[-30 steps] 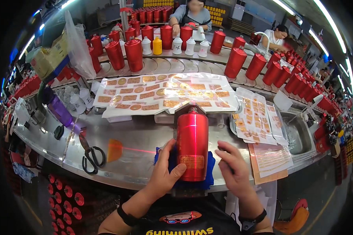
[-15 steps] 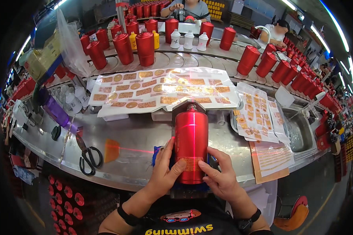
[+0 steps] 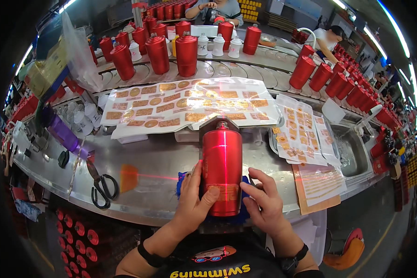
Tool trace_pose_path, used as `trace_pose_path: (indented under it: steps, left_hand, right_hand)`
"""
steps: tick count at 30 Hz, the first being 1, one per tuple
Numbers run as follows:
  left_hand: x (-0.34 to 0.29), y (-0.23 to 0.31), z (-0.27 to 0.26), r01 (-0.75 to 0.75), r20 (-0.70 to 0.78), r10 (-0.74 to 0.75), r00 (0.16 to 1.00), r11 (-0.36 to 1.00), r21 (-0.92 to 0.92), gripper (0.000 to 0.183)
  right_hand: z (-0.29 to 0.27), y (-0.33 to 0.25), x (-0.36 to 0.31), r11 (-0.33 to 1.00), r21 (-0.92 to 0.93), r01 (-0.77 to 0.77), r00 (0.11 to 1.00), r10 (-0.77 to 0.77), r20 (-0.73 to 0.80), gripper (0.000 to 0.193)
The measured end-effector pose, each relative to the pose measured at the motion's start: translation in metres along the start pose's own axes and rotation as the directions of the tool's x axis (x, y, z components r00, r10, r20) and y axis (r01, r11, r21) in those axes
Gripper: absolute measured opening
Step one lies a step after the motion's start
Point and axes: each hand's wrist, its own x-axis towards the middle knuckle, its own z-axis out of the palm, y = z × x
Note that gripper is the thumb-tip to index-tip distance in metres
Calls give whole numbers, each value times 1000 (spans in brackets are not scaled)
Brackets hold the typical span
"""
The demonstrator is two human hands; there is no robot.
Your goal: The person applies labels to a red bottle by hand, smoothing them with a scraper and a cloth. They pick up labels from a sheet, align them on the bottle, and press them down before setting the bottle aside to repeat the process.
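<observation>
A glossy red bottle [image 3: 223, 162] lies in a dark cradle in front of me, its neck pointing away. Bright red laser lines cross along its upper side. A gold label [image 3: 228, 193] sits near the bottle's lower end. My left hand [image 3: 190, 199] wraps the left side of the bottle, with the thumb pressing beside the label. My right hand [image 3: 268, 204] is just off the right side, fingers bent and apart, holding nothing. Some blue cloth [image 3: 180, 183] shows beneath the bottle.
Sheets of gold labels [image 3: 148, 99] lie beyond the bottle, with smaller label sheets [image 3: 296, 132] to the right, near a sink [image 3: 356, 157]. Black-handled scissors [image 3: 102, 185] rest at left. Red bottles [image 3: 186, 55] stand on a curved conveyor [image 3: 227, 69]. Two people sit farther off.
My right hand has lifted off the label and moved slightly right of the bottle. My left hand keeps its grip. Bottles on the conveyor have shifted to the right.
</observation>
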Motion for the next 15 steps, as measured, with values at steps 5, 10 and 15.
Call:
trace_pose_path:
  steps: [5, 10, 15]
  left_hand:
    - [0, -6, 0, 2, -17, -3, 1000, 999, -49, 75]
    - [3, 1, -4, 18, -47, -24, 999, 993, -118, 70]
    - [13, 24, -9, -226, -67, 237, 969, 964, 139, 49]
  right_hand:
    - [-3, -5, 12, 998, 57, -42, 990, 49, -130, 29]
    - [-18, 7, 10, 727, 499, -471, 865, 493, 99, 20]
    - [-19, 12, 9, 579, 589, -564, 819, 485, 306, 24]
